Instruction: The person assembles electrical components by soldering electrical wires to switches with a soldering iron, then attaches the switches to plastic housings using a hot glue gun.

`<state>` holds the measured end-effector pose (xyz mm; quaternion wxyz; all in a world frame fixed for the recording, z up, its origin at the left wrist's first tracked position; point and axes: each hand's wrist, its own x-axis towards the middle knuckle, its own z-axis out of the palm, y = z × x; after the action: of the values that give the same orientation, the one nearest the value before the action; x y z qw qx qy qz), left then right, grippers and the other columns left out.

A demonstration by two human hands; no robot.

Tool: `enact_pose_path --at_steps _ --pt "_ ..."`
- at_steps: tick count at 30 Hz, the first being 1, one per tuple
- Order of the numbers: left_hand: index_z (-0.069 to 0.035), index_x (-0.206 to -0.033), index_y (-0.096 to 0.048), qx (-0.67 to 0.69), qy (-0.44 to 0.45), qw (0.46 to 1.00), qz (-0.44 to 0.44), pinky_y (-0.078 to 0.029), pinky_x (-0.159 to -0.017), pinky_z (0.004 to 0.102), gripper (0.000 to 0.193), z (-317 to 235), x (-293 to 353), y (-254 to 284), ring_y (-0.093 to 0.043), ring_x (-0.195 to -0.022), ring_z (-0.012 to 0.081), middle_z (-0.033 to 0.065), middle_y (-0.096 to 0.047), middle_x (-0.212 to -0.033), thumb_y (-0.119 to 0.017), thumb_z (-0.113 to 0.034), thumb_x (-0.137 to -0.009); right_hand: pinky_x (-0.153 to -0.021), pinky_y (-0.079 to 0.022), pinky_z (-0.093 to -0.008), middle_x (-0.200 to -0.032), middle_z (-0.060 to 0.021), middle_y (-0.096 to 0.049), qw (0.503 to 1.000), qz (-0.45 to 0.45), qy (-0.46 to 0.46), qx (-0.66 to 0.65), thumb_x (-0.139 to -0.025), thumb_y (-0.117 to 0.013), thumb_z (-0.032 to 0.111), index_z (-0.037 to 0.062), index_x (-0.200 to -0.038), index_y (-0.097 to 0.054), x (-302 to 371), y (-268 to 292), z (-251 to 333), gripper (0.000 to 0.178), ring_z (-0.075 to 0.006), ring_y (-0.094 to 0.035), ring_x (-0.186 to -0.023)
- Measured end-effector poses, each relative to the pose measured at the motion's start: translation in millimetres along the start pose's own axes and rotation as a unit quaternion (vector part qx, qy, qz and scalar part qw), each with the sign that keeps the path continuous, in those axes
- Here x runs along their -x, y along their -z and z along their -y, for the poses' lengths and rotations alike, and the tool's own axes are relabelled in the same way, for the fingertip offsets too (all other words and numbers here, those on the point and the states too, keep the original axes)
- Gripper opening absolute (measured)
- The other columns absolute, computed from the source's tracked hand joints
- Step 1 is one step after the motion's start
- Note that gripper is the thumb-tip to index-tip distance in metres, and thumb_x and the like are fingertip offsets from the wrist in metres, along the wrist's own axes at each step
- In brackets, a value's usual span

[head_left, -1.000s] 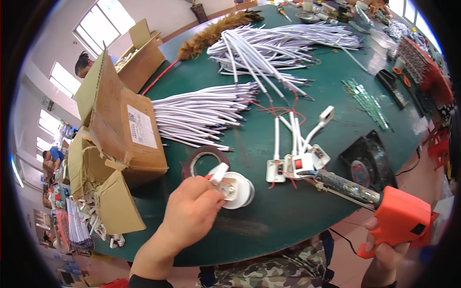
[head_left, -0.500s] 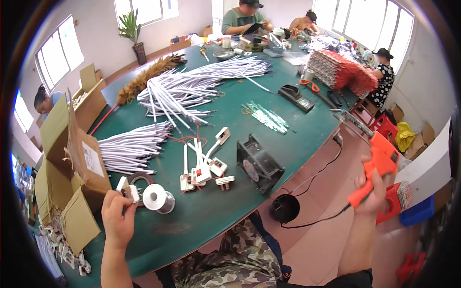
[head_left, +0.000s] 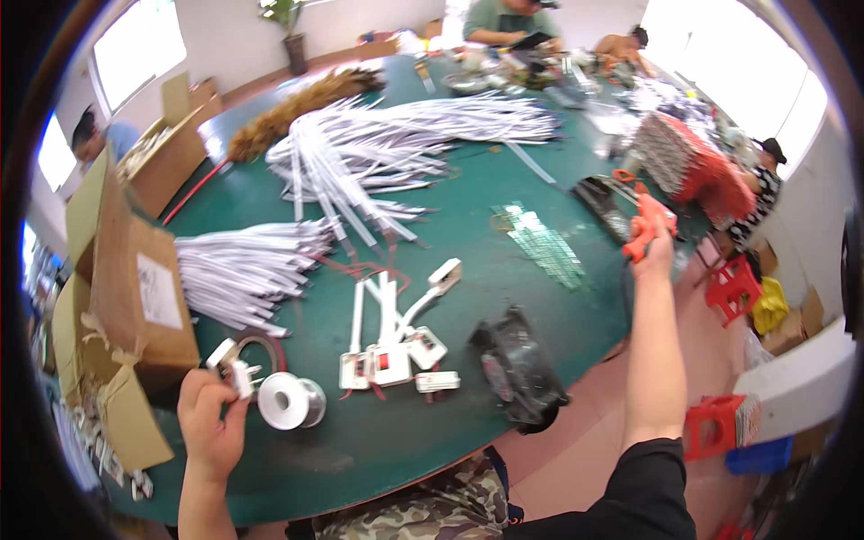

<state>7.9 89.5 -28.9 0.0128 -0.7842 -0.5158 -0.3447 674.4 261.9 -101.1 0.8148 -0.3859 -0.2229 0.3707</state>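
My left hand (head_left: 209, 423) pinches a small white plug (head_left: 241, 378) with metal prongs at the table's near left. Right beside it are a white spool of solder wire (head_left: 283, 401) and a dark roll of tape (head_left: 277, 349). Stretched far out to the right, my right hand (head_left: 659, 256) grips an orange soldering gun (head_left: 644, 236). The gun's tip end is over or beside a black tray-like stand (head_left: 601, 205); blur hides whether they touch. Several white plug housings (head_left: 393, 364) with white cables and red wires lie mid-table, a white plug piece (head_left: 437, 382) near them.
A black fan (head_left: 517, 364) stands near the front edge. Bundles of white cables (head_left: 256, 270), green circuit strips (head_left: 544, 247) and a brown duster (head_left: 301, 108) lie on the green table. An open cardboard box (head_left: 148, 288) borders the left. Other people work at the far side.
My right hand has carried the soldering gun forward and inward, from beside the table to the black stand. The left hand still holds the plug near the spool. The view has shifted.
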Motion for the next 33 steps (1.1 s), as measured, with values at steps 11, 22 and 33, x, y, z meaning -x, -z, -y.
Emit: enact_pose_path --at_steps 11,22,33 --pt "-0.005 -0.082 -0.061 0.022 -0.068 0.994 0.079 -0.045 -0.061 0.0356 0.024 -4.0 -8.7 -9.1 -0.055 -0.071 0.0261 0.0076 -0.058 -0.082 -0.077 -0.001 -0.065 -0.059 -0.053 -0.0325 -0.083 -0.0070 -0.064 0.970 -0.050 -0.109 0.213 -0.097 -0.053 0.027 0.0019 -0.107 -0.060 8.7 -40.1 -17.8 0.028 -0.0186 -0.062 -0.069" --pt "-0.004 -0.089 -0.063 0.041 -0.091 0.993 0.070 -0.046 -0.062 0.0368 0.027 -7.9 -2.0 -1.5 -0.055 -0.073 0.0280 0.0096 -0.058 -0.084 -0.077 -0.003 -0.066 -0.075 -0.047 -0.0248 -0.096 -0.0054 -0.063 0.768 0.081 0.286 0.568 -0.094 -0.061 0.018 -0.0023 -0.124 -0.057 179.4 -125.6 44.9 0.037 -0.0107 -0.057 -0.082" --pt "-0.005 -0.087 -0.065 0.091 -0.147 0.985 0.027 -0.049 -0.064 0.0372 0.023 -0.8 23.2 14.5 -0.059 -0.075 0.0274 0.0088 -0.060 -0.084 -0.077 -0.004 -0.068 -0.072 -0.054 -0.0369 -0.110 -0.0154 -0.058 0.446 0.489 0.352 0.663 -0.081 -0.064 0.011 0.0018 -0.124 -0.057 367.1 -231.8 -48.2 0.045 -0.0280 -0.063 -0.087"
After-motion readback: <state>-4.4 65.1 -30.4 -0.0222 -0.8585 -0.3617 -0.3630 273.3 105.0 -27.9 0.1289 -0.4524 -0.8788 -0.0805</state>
